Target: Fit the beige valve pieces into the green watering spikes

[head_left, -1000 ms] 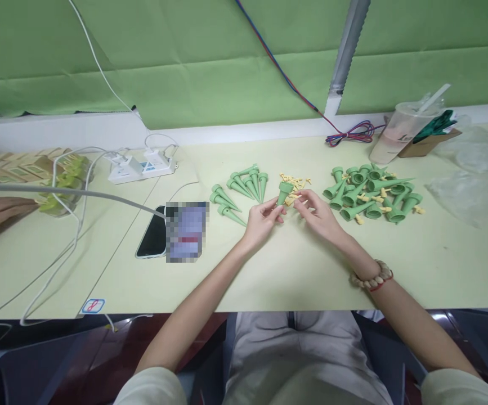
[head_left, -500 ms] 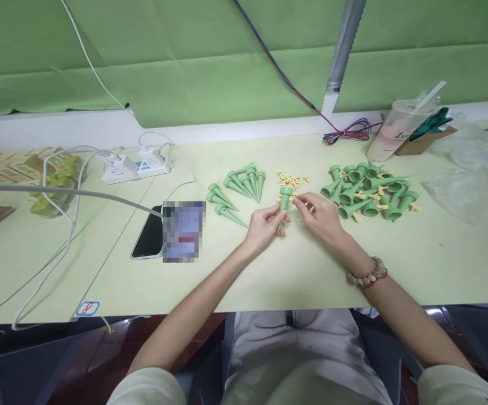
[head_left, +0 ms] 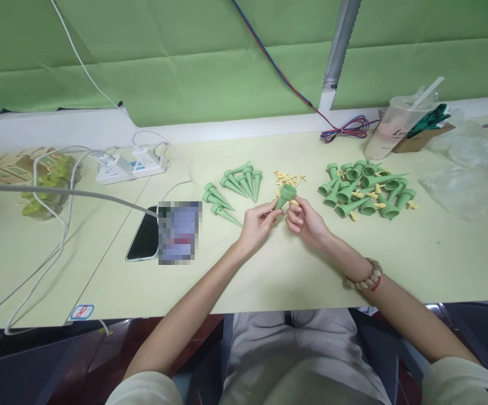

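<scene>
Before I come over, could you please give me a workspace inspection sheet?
Surface: pale tabletop, seam at left.
Work pieces: green cone held; loose cones left and right; small yellow pieces between.
Clutter: phone, drink cup, clear plastic bags.
Hands: left hand holds the green cone; right hand with fingers bent beside it, grip unclear.
Cables: pale cables across the left; red-and-blue bundle at the back.
Surroundings: green cloth behind.

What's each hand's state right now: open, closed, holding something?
Left hand: closed, holding a green cone-shaped spike.
Right hand: fingers curled near the spike; whether they grip anything cannot be told.
</scene>
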Tool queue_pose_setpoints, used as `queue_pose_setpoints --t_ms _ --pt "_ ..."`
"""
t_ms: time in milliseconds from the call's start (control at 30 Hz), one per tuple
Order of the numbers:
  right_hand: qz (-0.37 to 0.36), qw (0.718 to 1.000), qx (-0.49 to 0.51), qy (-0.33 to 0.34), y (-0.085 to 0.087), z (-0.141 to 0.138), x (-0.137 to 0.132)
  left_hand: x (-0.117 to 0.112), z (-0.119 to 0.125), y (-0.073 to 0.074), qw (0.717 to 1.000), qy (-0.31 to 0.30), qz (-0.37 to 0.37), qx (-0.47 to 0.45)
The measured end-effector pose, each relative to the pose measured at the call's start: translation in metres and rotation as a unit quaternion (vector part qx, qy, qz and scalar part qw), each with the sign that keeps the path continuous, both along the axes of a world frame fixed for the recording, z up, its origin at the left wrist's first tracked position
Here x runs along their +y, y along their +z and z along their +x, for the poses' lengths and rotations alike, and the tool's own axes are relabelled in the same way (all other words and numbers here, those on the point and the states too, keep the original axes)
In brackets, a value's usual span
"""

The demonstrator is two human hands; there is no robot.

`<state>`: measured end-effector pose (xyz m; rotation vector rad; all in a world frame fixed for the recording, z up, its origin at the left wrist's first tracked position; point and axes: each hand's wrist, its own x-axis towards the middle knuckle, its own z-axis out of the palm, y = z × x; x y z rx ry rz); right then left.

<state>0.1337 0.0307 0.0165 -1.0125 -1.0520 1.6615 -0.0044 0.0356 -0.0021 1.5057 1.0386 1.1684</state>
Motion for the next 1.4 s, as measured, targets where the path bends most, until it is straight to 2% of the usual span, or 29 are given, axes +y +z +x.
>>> queue_pose_setpoints --t_ms 67,133,167,233,300,433,533,700,800,933,1033,1100,1167,1233,1300,1333,1400 --pt "0.011 0.999 -0.03 -0.009 -0.003 0.0 0.0 0.0 0.001 0.001 1.0 -0.011 -0.014 0.002" --pt "0.075 0.988 -0.133 -0.038 -0.005 0.003 -0.001 -0.001 0.003 0.003 0.999 -0.035 -0.031 -0.008" --pt "0.126 0.968 -0.206 -0.063 -0.006 0.006 -0.001 -0.001 0.004 0.004 0.998 -0.044 -0.037 -0.017" --pt "0.227 0.903 -0.348 -0.11 -0.006 0.012 -0.001 -0.003 0.005 0.007 0.997 -0.049 -0.049 -0.035" --pt "0.288 0.841 -0.441 -0.125 -0.005 0.017 -0.001 -0.003 0.004 0.01 0.996 -0.045 -0.063 -0.043" --pt "0.346 0.784 -0.508 -0.083 -0.006 0.026 0.005 -0.004 0.002 0.013 0.991 -0.059 -0.102 -0.057" --pt "0.37 0.773 -0.515 -0.03 -0.007 0.032 0.008 -0.002 0.0 0.015 0.984 -0.074 -0.138 -0.085" --pt "0.383 0.775 -0.503 -0.012 -0.006 0.035 0.009 0.002 -0.005 0.016 0.96 -0.086 -0.22 -0.15" --pt "0.385 0.787 -0.482 0.004 -0.006 0.037 0.011 0.003 -0.007 0.017 0.947 -0.097 -0.256 -0.17" --pt "0.397 0.796 -0.457 0.015 -0.008 0.04 0.015 0.003 -0.007 0.014 0.951 -0.115 -0.24 -0.155" --pt "0.401 0.79 -0.463 -0.007 -0.01 0.038 0.015 0.001 -0.006 0.013 0.955 -0.139 -0.218 -0.142" --pt "0.397 0.797 -0.454 -0.037 -0.011 0.034 0.012 0.0 -0.004 0.013 0.955 -0.15 -0.214 -0.143" --pt "0.367 0.828 -0.417 -0.073 -0.012 0.028 0.009 -0.001 -0.003 0.013 0.956 -0.148 -0.209 -0.143" --pt "0.296 0.887 -0.343 -0.087 -0.01 0.022 0.006 -0.001 -0.002 0.013 0.963 -0.137 -0.189 -0.136" --pt "0.187 0.955 -0.223 -0.057 -0.007 0.016 0.004 0.001 -0.001 0.012 0.974 -0.115 -0.151 -0.123" --pt "0.128 0.979 -0.155 -0.033 -0.005 0.013 0.003 0.002 -0.001 0.01 0.98 -0.098 -0.13 -0.116" --pt "0.032 0.999 -0.037 0.003 0.0 0.009 0.003 0.005 -0.001 0.007 0.988 -0.065 -0.093 -0.101"
